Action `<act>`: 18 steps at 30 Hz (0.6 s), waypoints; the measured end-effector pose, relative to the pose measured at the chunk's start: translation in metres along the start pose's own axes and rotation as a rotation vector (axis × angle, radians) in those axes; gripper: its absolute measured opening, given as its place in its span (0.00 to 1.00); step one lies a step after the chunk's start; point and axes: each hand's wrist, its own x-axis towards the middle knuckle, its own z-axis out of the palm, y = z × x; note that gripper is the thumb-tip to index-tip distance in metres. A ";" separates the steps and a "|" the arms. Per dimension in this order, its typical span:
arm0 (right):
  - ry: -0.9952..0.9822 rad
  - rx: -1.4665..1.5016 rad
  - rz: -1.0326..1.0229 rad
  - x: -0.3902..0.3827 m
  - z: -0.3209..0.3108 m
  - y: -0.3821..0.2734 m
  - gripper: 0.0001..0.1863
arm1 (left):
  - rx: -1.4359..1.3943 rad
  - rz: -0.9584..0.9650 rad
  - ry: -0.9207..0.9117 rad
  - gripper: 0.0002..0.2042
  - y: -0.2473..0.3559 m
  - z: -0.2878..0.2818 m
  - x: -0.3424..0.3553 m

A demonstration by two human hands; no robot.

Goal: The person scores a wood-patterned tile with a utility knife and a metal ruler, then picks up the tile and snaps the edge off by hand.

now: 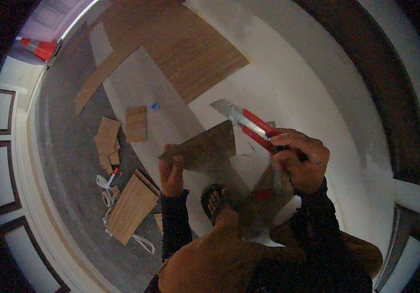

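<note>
In my right hand [302, 155] is a red utility knife [256, 128] with its wide blade out, pointing up and to the left. My left hand [172, 171] grips the left end of a cut piece of wood plank [210, 144], fingers closed round its edge. The knife blade is above the plank's right end, and I cannot tell whether they touch. Below the plank my sandalled foot [215, 201] shows. A small red object [262, 195] lies beneath my right hand, its kind unclear.
Laid wood-look planks [190, 49] cover the floor ahead. Plank offcuts [107, 139] and stacked planks [134, 207] lie at left, beside white straps [144, 242] and a red-and-white marker-like item [113, 177]. White underlay [146, 83] runs ahead. An orange cone [40, 48] stands far left.
</note>
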 end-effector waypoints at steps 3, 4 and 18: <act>-0.063 0.002 -0.046 0.009 0.003 -0.003 0.12 | -0.145 0.108 0.059 0.16 0.019 0.020 -0.002; -0.082 0.010 -0.065 0.010 0.005 -0.005 0.13 | -0.187 0.090 0.047 0.15 0.023 0.021 -0.001; -0.051 0.187 0.283 -0.002 0.010 -0.014 0.28 | -0.248 0.133 -0.042 0.12 0.043 0.037 -0.013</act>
